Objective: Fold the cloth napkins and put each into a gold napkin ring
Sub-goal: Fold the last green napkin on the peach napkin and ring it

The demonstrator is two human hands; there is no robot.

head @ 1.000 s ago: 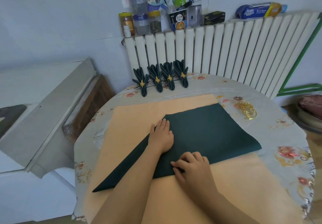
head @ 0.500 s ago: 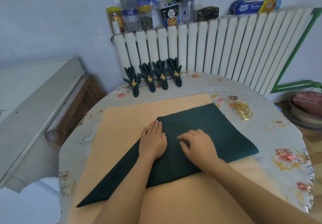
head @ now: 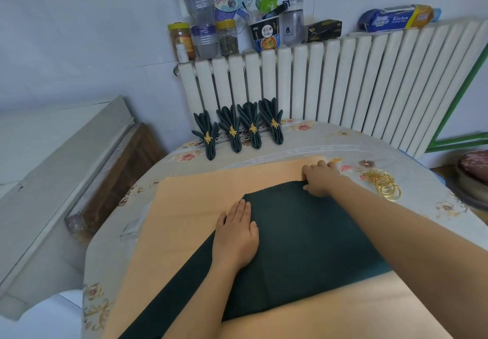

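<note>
Dark green cloth napkin (head: pixel 303 238), folded to a long triangle-ish shape, lies flat on a peach-orange mat (head: pixel 200 206) covering the round table w/ floral plastic cover (head: pixel 330 138). All places below are rel. to this napkin.

Left hand (head: pixel 235 235) rests palm-down on napkin's left sloping edge, fingers straight & together, holding nothing. Right hand (head: pixel 320 180) is at napkin's far corner, fingers curled over the scalloped edge; looks like a pinch on the cloth, but the contact under the fingers is hidden.

Loose pile of gold metal napkin rings (head: pixel 385 187) sits on the table right of the far corner, near the right hand, not touching it. Beyond the napkin, four finished green napkins in gold leaf rings (head: pixel 241 130) stand in a row in front of a white ribbed radiator (head: pixel 343 80), w/ jars & bottles on top.
</note>
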